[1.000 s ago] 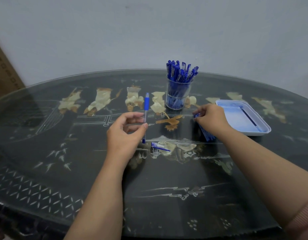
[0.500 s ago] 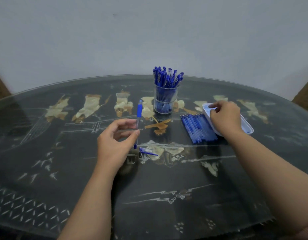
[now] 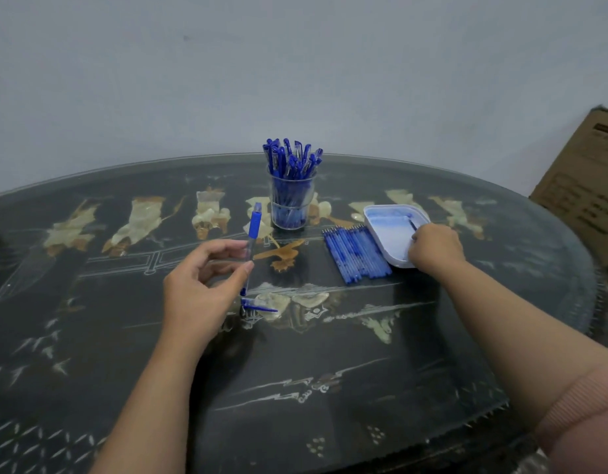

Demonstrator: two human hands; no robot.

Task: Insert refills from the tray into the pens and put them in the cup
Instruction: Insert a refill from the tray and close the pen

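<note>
Dark inlaid surface (image 3: 295, 354) carries everything. Left hand (image 3: 200, 285) pinches an upright pen (image 3: 253, 241). Right hand (image 3: 436, 249) reaches into the tray (image 3: 384, 220), grip closing on a refill (image 3: 413, 223); whether it holds is unclear. Cup (image 3: 291, 203) stands behind.

I see a dark oval table (image 3: 90, 336) under a glass top, inlaid with pale figures and thin silver line-work. A plain grey-blue wall (image 3: 295, 63) rises behind it. A brown cardboard box (image 3: 586, 186) stands at the far right, beyond the table's edge.
</note>
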